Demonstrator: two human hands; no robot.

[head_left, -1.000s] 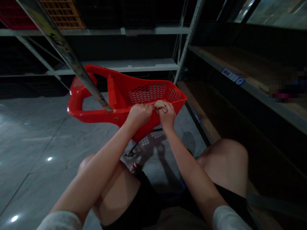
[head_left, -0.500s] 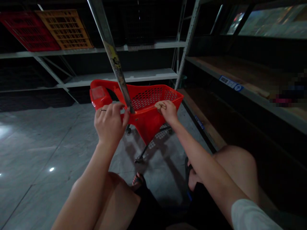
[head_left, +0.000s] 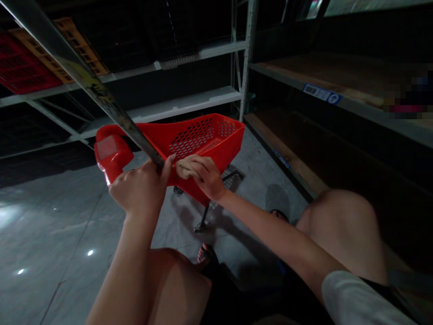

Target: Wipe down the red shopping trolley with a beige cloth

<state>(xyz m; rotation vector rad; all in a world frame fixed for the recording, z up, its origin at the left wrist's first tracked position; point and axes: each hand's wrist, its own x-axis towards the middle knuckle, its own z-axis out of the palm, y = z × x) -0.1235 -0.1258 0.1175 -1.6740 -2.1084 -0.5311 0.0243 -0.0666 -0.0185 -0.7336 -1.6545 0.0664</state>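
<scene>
From the head camera, the only view, two bare hands meet one red shopping cart (head_left: 230, 146) that stands on a grey floor (head_left: 74, 234), in front of the person's two bare knees. The right hand (head_left: 208, 177) is clamped on one crumpled beige cloth (head_left: 185, 167), which lies against the cart's near rim, just right of the foot of one slanting metal pole (head_left: 111, 104). The left hand (head_left: 139, 187) curls over the cart's side at that same foot, its thumb pointing up beside the pole; most of its fingers are hidden, so I cannot tell how tightly it grips. The two hands are close together but apart. Three casters (head_left: 200, 228) show beneath the cart, and two sandalled feet (head_left: 205, 255) rest on the floor beyond the knees. Behind, a pale metal rack (head_left: 203, 100) shows two shelf levels; its upper one bears one red crate (head_left: 23, 63) and one orange crate (head_left: 83, 45), beside dark shapes too dim to count. At right, two wooden shelves (head_left: 338, 67) carry two blue-and-white labels (head_left: 323, 94) along their edges.
</scene>
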